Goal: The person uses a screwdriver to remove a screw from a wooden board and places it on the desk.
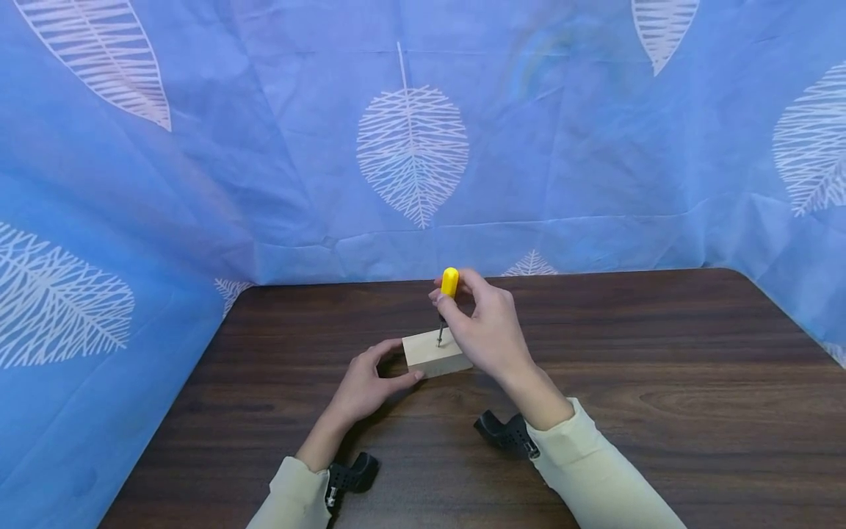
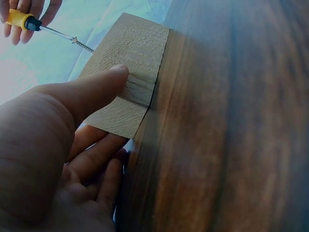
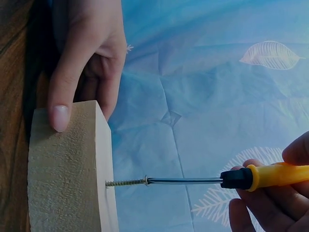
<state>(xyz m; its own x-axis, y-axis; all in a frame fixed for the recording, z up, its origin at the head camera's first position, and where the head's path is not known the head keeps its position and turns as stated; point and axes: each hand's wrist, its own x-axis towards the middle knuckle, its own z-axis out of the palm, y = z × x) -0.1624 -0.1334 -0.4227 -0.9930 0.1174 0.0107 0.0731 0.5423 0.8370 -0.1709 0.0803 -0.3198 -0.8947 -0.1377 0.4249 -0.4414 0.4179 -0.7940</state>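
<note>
A pale wooden block [image 1: 429, 361] lies on the table, and a screw [image 3: 126, 182] stands upright in its top face with most of its thread showing. My left hand [image 1: 366, 383] grips the block's left end, thumb on the near side and fingers behind, as the left wrist view shows. Above the block, my right hand [image 1: 487, 323] holds a screwdriver [image 1: 449, 283] by its yellow handle between thumb and fingers. The screwdriver's tip meets the screw head, and its shaft lines up with the screw in the right wrist view.
The dark wood-grain table [image 1: 661, 382] spreads around the block. A blue cloth [image 1: 297, 147] with white leaf prints hangs behind and at the sides. Black wrist mounts [image 1: 505, 432] sit at both cuffs, close above the table.
</note>
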